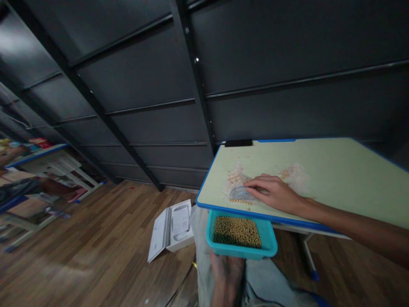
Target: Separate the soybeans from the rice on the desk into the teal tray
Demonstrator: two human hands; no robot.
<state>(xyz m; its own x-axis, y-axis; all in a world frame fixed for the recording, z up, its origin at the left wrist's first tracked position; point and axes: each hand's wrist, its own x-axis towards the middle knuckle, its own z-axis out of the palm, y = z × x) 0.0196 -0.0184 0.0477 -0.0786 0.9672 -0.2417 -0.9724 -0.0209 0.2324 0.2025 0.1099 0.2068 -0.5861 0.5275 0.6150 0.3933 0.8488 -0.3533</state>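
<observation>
My right hand [271, 192] is closed on a clear plastic protractor [240, 194], its fingertips pinching the near corner. The protractor rests on the pale table, among white grains and yellow beans, with a row of beans [241, 201] along its near side. A turquoise plastic basin [268, 241] sits just under the table's front edge, partly filled with dry soybeans [238, 231]. From below, my left hand [227, 266] holds the basin; its fingers are hidden underneath. Right of my right hand lies a second heap of white grains with some beans [295, 177].
The blue-edged table [348, 170] stands against a dark panelled wall [153, 123]. A black phone-like slab [238, 143] lies at its back left corner. An open white box [175, 226] and a black cable [179, 288] are on the wooden floor. Another person's leg [60, 187] shows at far left.
</observation>
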